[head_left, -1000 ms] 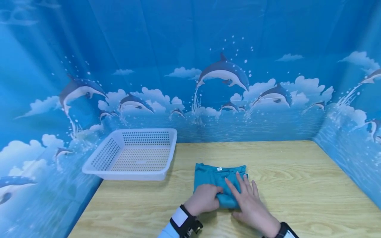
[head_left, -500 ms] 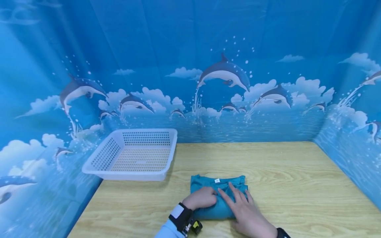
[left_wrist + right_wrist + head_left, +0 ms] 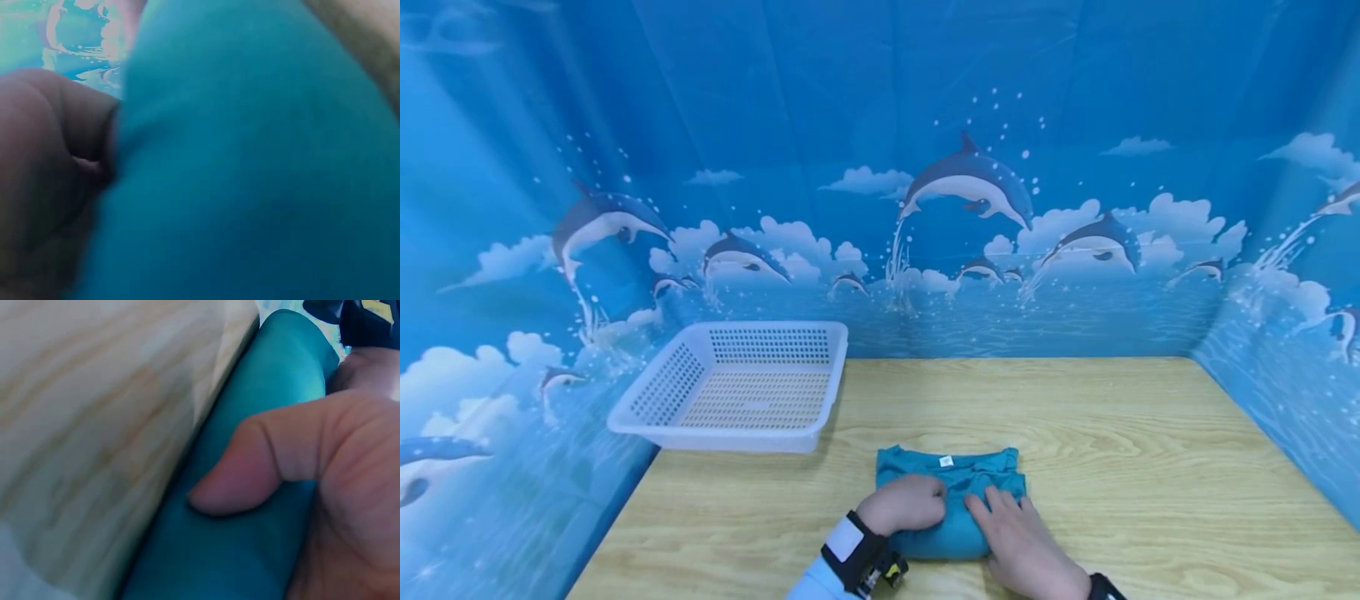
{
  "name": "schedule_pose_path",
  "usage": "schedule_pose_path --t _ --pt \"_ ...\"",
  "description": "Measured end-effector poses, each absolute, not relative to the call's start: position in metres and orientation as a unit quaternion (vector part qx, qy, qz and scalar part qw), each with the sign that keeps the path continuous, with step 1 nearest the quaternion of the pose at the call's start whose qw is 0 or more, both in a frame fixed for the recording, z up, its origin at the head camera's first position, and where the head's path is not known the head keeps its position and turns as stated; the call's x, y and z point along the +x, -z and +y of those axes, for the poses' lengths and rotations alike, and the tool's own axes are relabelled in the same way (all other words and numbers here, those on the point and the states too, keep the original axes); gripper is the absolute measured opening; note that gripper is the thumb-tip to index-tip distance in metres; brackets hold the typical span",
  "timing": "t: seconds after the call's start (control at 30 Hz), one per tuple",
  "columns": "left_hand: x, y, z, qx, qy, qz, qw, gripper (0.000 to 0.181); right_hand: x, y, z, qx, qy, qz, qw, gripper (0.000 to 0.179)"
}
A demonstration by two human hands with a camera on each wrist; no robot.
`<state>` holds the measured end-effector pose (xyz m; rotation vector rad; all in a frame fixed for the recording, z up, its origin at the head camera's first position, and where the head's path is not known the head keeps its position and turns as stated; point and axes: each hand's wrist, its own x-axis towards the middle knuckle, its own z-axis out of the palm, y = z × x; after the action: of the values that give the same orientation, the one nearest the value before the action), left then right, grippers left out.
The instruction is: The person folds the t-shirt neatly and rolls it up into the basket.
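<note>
A folded teal garment (image 3: 946, 540) lies on the table in the head view, a small white label near its far edge and a rounded fold along its near edge. My left hand (image 3: 904, 505), its fingers curled, grips the left part of the cloth. On the right side, my right hand (image 3: 1024, 546) holds the near fold. In the right wrist view its bent thumb presses on the rolled garment (image 3: 281, 369), and the fingers are largely hidden. Blurred teal cloth (image 3: 250, 162) fills most of the left wrist view, beside the curled left hand (image 3: 47, 144).
A white perforated plastic basket (image 3: 816, 442) stands at the back left of the wood-grain table (image 3: 1150, 467). Behind and at both sides hangs a blue curtain (image 3: 820, 83) printed with dolphins. Each wrist wears a black strap.
The garment and both hands have come nearer to the table's front edge. My right hand's fingers, spread out earlier, are now bent over the fold. The basket has stayed put.
</note>
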<state>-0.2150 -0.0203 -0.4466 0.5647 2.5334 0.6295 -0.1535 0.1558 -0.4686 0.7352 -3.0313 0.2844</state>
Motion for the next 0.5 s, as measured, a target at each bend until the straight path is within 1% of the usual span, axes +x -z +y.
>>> schedule_pose_path --t 0.07,0.17,0.23,0.3,0.33,0.43,0.5 --pt "-0.212 0.442 -0.022 0.222 -0.217 0.931 0.192 0.021 -0.155 0.467 0.158 0.236 -0.097 -0.967 -0.003 0.051" --pt "-0.209 0.432 -0.024 0.256 -0.213 0.933 0.137 0.028 -0.157 0.467 0.162 0.244 -0.093 -0.965 0.0 0.043" --pt "-0.205 0.425 -0.025 0.282 -0.216 0.927 0.119 0.025 -0.158 0.466 0.164 0.249 -0.096 -0.964 0.012 0.039" --pt "-0.201 0.419 -0.023 0.312 -0.21 0.92 0.107 0.023 -0.16 0.466 0.167 0.244 -0.113 -0.963 0.009 0.038" --pt "-0.199 0.417 -0.022 0.326 -0.203 0.918 0.1 0.023 -0.162 0.466 0.168 0.24 -0.129 -0.962 0.008 0.034" --pt "-0.188 0.415 -0.018 0.364 -0.171 0.912 0.084 0.027 -0.167 0.465 0.174 0.21 -0.199 -0.956 -0.038 0.038" --pt "-0.18 0.416 -0.014 0.376 -0.14 0.912 0.081 0.033 -0.171 0.466 0.178 0.191 -0.248 -0.947 -0.076 0.044"
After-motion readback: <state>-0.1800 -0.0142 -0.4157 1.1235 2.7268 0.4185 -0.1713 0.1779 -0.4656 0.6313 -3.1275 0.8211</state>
